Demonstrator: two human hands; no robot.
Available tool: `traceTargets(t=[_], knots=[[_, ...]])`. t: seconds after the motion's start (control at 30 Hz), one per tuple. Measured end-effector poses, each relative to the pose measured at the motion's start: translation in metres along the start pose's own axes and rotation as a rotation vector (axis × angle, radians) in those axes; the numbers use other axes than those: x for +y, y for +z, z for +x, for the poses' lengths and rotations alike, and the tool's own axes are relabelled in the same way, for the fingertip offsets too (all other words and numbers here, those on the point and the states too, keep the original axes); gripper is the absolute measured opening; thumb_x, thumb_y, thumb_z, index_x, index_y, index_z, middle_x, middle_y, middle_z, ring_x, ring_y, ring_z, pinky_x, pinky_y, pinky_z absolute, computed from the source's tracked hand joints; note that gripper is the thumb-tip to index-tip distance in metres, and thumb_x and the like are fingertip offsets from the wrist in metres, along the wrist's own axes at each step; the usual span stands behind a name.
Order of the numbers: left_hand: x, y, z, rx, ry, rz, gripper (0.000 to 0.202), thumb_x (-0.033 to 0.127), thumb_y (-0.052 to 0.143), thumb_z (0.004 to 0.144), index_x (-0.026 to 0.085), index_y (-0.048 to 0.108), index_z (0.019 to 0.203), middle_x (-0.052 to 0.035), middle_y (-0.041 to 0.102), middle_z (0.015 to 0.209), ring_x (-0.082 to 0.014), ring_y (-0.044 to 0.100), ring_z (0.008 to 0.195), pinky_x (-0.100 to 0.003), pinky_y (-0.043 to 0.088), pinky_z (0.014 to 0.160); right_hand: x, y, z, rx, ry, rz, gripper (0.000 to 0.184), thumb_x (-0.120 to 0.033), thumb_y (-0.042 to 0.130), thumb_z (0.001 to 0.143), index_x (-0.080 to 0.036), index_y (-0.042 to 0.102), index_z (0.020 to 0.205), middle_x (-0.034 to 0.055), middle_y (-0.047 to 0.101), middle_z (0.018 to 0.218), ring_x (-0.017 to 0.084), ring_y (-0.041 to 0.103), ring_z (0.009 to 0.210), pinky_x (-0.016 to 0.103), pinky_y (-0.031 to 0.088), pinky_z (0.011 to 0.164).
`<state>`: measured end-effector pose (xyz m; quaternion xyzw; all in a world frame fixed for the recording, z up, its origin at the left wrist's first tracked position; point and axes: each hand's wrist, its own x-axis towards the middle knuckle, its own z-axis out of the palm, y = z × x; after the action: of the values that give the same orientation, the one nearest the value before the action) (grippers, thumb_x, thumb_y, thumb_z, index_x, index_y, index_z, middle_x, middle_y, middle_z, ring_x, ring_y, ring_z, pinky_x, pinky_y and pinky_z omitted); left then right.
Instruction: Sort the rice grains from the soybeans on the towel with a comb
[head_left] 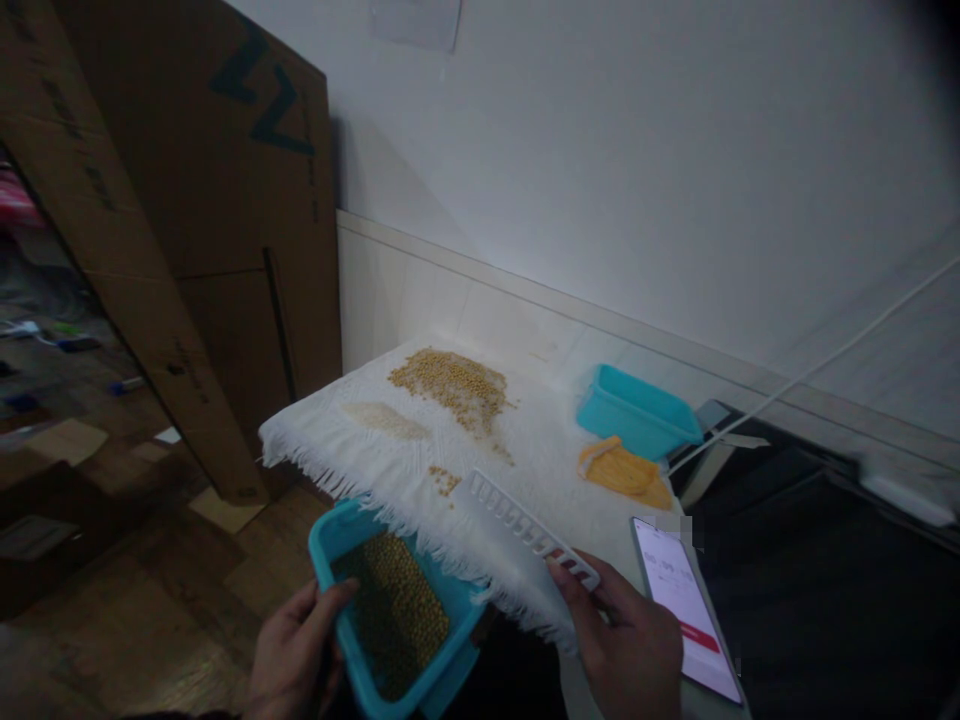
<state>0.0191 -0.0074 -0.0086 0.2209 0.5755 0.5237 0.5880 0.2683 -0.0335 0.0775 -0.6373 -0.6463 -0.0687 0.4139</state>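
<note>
My left hand (296,640) is closed on the rim of a turquoise plastic bin (321,545), thumb over the inside edge. Yellow soybeans (416,590) lie in the bin beside a darker green mass too dim to name. The bin sits below the fringed edge of a white cloth (360,378). In my right hand (622,640) is a white plastic scraper (517,535) with a row of slots, pinched at its near end and resting low over the cloth. A few loose soybeans (444,482) lie by its far end. Farther back is a larger soybean pile (457,378).
A pale patch of fine grains (386,420) lies on the cloth. To the right are another turquoise bin (637,408), an orange cloth (622,472) and a phone (686,605). A tall cardboard box (217,200) stands left; a white cable (817,370) crosses at right.
</note>
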Motion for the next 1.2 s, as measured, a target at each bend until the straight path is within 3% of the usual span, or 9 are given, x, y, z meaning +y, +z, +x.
traceTargets(t=[0.23,0.53,0.83,1.0,1.2], knots=[[0.002,0.001,-0.002,0.009,0.016,0.021,0.036,0.051,0.071,0.058,0.018,0.056,0.054,0.0093,0.039,0.029,-0.0053,0.030,0.023,-0.016,0.021,0.025,0.001,0.002,0.000,0.043,-0.014,-0.024,0.030,-0.042,0.054,0.086,-0.019,0.072,0.079,-0.0004,0.073,0.065,0.015,0.069,0.052,0.016,0.051,0.050],[0.006,0.002,-0.002,0.025,0.013,0.020,0.036,0.051,0.072,0.057,0.018,0.056,0.053,0.0089,0.039,0.027,-0.0057,0.030,0.021,-0.016,0.021,0.024,0.007,0.015,0.002,-0.027,0.032,0.020,0.028,-0.041,0.053,0.086,-0.021,0.072,0.085,-0.0009,0.074,0.069,0.015,0.069,0.056,0.018,0.049,0.050],[0.007,0.002,-0.002,0.026,-0.012,-0.019,0.036,0.050,0.074,0.055,0.018,0.057,0.055,0.0099,0.038,0.028,-0.0050,0.029,0.023,-0.016,0.020,0.025,-0.009,0.018,0.015,-0.047,-0.132,-0.020,0.034,-0.040,0.046,0.090,-0.019,0.072,0.081,0.0010,0.073,0.065,0.014,0.068,0.053,0.018,0.048,0.050],[0.002,-0.003,0.003,0.011,0.002,0.011,0.036,0.050,0.071,0.059,0.018,0.057,0.056,0.0094,0.039,0.028,-0.0055,0.030,0.023,-0.016,0.021,0.026,-0.017,0.013,0.005,-0.073,-0.196,0.000,0.031,-0.038,0.046,0.090,-0.022,0.072,0.082,-0.0006,0.073,0.066,0.014,0.069,0.054,0.018,0.051,0.054],[0.006,0.000,0.000,-0.009,0.006,-0.026,0.031,0.045,0.073,0.059,0.017,0.060,0.060,0.0095,0.042,0.032,-0.0043,0.030,0.026,-0.015,0.022,0.027,-0.013,0.008,-0.007,-0.065,-0.104,-0.038,0.032,-0.044,0.048,0.088,-0.026,0.074,0.082,-0.0002,0.074,0.071,0.016,0.070,0.056,0.021,0.054,0.057]])
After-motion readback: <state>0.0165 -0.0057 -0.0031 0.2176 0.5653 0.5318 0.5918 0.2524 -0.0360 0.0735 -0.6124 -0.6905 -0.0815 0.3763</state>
